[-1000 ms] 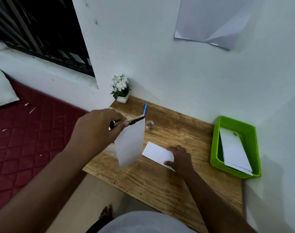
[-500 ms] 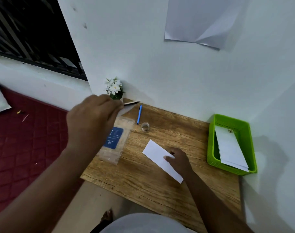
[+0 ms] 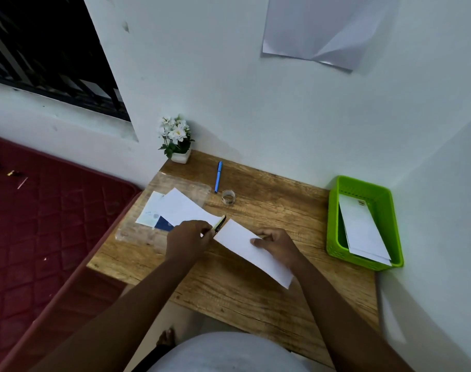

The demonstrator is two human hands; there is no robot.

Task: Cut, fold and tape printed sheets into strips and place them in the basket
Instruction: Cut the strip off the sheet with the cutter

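Note:
A white folded paper strip (image 3: 252, 249) lies slanted on the wooden table (image 3: 229, 288). My right hand (image 3: 276, 244) presses its middle with fingertips. My left hand (image 3: 187, 241) is closed around a small cutter (image 3: 219, 224) with a yellow and black body, its tip at the strip's upper left end. Another white sheet (image 3: 183, 208) lies to the left on a clear plastic sleeve (image 3: 137, 224) with printed cards. A green basket (image 3: 363, 222) at the right holds white folded strips. A small roll of clear tape (image 3: 228, 197) stands behind the hands.
A blue pen (image 3: 218, 176) lies near the back wall. A small pot of white flowers (image 3: 176, 140) stands at the table's back left corner. The wall closes the back and right sides. A red mattress (image 3: 41, 224) lies left of the table.
My left hand has come down from the air to the table. The sheet it held now lies on the plastic sleeve, and the cutter is at the strip's end. My right hand stays on the strip.

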